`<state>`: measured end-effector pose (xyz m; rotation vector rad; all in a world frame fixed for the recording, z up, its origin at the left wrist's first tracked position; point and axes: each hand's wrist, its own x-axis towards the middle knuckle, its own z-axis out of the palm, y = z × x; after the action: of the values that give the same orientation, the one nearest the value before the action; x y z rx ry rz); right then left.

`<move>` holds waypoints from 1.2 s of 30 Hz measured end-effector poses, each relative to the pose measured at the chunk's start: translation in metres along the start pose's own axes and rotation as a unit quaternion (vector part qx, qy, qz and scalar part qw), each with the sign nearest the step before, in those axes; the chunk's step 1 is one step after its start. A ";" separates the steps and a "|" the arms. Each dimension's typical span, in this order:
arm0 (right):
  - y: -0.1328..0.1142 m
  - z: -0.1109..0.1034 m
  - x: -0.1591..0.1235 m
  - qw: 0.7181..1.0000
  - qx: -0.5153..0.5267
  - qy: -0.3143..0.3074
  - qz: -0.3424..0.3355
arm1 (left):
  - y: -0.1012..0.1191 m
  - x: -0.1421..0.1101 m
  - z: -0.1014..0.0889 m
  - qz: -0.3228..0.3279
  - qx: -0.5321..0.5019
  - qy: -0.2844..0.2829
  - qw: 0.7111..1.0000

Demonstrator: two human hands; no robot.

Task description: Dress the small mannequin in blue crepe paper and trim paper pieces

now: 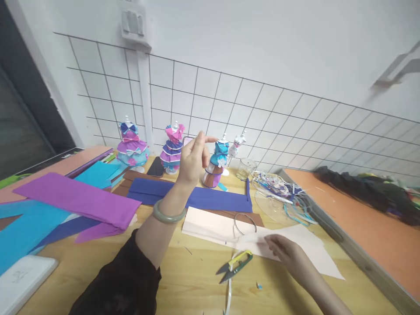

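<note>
My left hand (194,159), a green bangle on its wrist, is raised over the table with one finger stretched rightward and nothing held. That fingertip appears beside a small dress form in a teal dress (221,151); whether they touch I cannot tell. At the right, my right hand (285,251) pinches a sheet of whitish crepe paper (306,245), which overlaps a pale folded strip (206,225). Yellow-and-green thread snips (241,264) lie before it across a narrow white strip (229,291). A thin metal ring (245,224) rests on the pale paper.
Two more dressed forms (131,146) and a bare patterned form (236,143) stand behind. Blue crepe paper (216,199) spans the table; purple paper (78,197) covers the left. A glass jar (246,168) and tangled strips (278,186) sit right, beside an orange-based tray (348,227).
</note>
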<state>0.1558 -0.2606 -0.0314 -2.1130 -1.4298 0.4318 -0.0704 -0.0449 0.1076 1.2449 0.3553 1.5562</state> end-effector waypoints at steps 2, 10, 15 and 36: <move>0.006 -0.002 0.005 1.000 -0.004 0.019 -0.008 | 0.000 -0.002 0.003 -0.015 -0.003 -0.001 1.000; 0.009 0.001 0.016 0.991 -0.060 0.014 -0.117 | -0.006 -0.010 0.009 -0.004 0.065 -0.089 0.994; -0.011 0.010 0.016 0.976 -0.061 -0.045 -0.204 | -0.021 -0.016 0.012 -0.063 0.119 -0.223 0.966; -0.014 0.028 0.013 0.965 0.029 -0.050 -0.254 | -0.054 -0.037 0.020 -0.063 0.416 -0.476 0.772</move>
<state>0.1349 -0.2378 -0.0446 -1.6109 -1.9154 0.3707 -0.0283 -0.0625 0.0564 2.4482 0.4429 0.4227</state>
